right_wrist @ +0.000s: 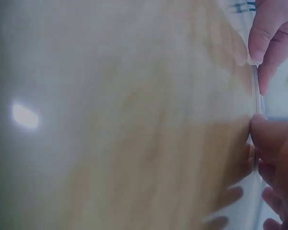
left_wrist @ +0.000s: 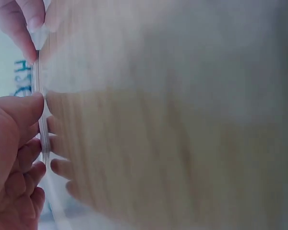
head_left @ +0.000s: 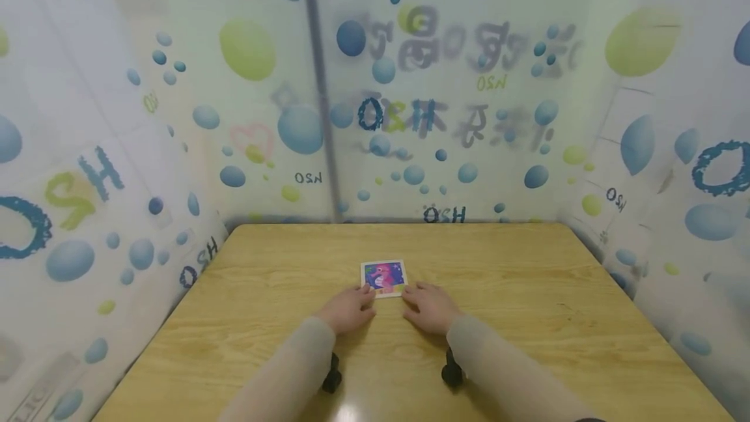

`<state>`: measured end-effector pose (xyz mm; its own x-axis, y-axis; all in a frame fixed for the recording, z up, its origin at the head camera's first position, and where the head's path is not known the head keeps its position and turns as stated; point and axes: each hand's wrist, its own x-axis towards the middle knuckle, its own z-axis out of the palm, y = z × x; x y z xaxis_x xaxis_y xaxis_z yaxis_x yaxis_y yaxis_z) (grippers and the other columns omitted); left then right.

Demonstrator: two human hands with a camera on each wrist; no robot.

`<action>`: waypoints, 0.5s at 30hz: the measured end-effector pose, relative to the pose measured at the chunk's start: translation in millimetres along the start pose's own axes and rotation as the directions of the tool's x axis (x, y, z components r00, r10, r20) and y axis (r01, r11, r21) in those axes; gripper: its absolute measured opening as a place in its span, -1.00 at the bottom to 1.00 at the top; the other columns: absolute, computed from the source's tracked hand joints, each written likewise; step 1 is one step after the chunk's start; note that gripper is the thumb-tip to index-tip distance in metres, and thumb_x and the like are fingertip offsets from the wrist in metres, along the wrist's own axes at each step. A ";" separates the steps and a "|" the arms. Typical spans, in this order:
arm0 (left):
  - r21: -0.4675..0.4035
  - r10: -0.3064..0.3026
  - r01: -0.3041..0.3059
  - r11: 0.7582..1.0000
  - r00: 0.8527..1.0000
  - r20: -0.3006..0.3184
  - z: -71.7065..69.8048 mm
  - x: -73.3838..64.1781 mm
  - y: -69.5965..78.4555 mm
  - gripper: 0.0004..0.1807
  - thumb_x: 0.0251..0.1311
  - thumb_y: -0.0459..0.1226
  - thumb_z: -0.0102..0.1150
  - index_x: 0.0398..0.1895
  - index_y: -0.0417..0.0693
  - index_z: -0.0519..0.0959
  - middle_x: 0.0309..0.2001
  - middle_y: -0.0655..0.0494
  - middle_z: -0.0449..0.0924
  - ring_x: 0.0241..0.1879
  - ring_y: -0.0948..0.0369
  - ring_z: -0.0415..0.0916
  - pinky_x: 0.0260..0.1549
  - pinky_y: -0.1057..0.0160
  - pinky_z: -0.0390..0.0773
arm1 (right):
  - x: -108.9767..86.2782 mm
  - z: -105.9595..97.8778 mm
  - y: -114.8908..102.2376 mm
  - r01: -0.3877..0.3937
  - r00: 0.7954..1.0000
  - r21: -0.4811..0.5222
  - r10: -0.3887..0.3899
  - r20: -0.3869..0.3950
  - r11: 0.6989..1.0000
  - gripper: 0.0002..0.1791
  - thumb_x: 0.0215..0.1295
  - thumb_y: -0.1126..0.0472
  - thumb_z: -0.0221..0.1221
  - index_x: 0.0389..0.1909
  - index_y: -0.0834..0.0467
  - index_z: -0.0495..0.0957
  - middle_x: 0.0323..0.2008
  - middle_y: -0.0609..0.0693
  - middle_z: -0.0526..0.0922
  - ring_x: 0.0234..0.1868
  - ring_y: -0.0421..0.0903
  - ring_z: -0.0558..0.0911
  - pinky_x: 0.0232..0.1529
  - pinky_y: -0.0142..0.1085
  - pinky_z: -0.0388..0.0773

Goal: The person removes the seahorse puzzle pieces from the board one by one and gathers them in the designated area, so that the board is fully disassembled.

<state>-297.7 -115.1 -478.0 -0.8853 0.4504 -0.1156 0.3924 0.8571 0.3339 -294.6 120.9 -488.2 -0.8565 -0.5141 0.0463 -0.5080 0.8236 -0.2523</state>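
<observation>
**Seahorse card [head_left: 383,275] below the frame's centre**

We see it lying on the wooden table [head_left: 498,266], its pink seahorse inside a white border. Our left hand [head_left: 347,310] touches the lower-left corner with its fingertips; our right hand [head_left: 432,308] touches the lower-right. Neither hand is clenched: the fingers lie loose and fairly straight, resting at the card without wrapping round it. We cannot tell how firmly they press. Pale sleeves [head_left: 287,370] enter from the bottom of the frame, and a spotted wall covering [head_left: 247,51] fills the top.
</observation>
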 end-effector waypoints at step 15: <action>0.273 0.105 -0.093 0.958 0.994 -0.027 9.1 -12.3 33.1 -0.45 0.34 0.00 0.04 0.31 -0.04 0.42 0.34 0.01 0.35 0.33 -0.02 0.26 0.32 0.03 0.22 | -39.9 -11.6 -2.8 0.021 1.000 -0.035 -0.020 0.016 0.999 -0.49 0.37 -0.04 0.11 0.22 0.16 0.50 0.26 0.06 0.48 0.33 0.18 0.31 0.30 0.20 0.18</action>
<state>-271.6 -90.0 -474.1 -0.8458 0.5307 -0.0549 0.5265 0.8468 0.0756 -260.1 141.9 -478.1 -0.8446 -0.5342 0.0357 -0.5283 0.8208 -0.2173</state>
